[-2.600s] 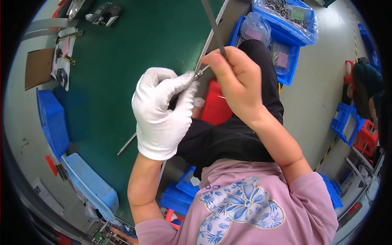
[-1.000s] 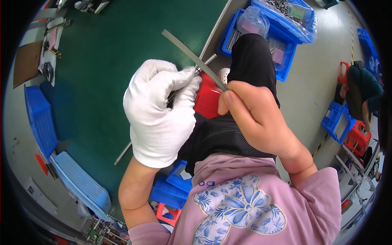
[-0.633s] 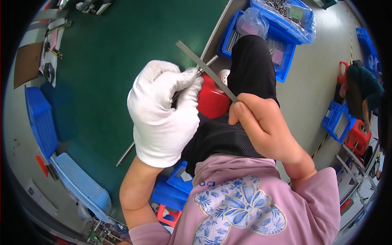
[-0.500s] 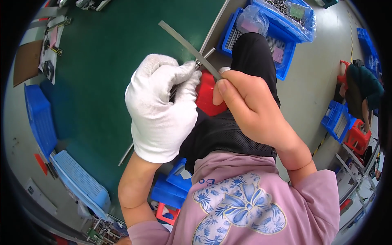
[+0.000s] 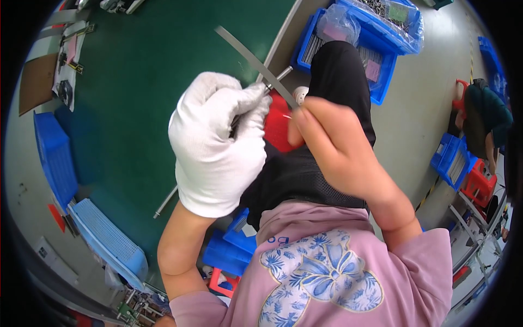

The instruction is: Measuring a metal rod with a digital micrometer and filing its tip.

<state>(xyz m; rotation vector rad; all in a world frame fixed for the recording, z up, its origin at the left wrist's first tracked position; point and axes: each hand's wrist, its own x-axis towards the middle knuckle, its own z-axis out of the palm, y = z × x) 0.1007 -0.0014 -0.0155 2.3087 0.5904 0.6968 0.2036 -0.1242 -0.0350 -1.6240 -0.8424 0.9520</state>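
My left hand (image 5: pixel 215 147), in a white knit glove, is closed around a slim metal rod (image 5: pixel 285 73). One end of the rod sticks out past the thumb and fingertips; the other end shows at the lower left beyond my wrist, and the glove hides the middle. My bare right hand (image 5: pixel 340 144), slightly blurred, grips the near end of a flat grey metal file (image 5: pixel 246 53). The file slants up to the left and crosses the rod just beyond the gloved fingertips. Whether the two touch cannot be made out.
A green tabletop (image 5: pixel 125 98) lies left of my hands. Blue bins (image 5: pixel 384 87) with metal parts stand at the upper right, beyond my knee. Light-blue baskets (image 5: pixel 109 237) line the left side. Something red (image 5: pixel 279 122) shows below my hands. Another person (image 5: pixel 485 111) is at the far right.
The file and my right hand have shifted slightly, with the file's contact region a little nearer its held end. The rod's ends have moved a little; both grips are unchanged.
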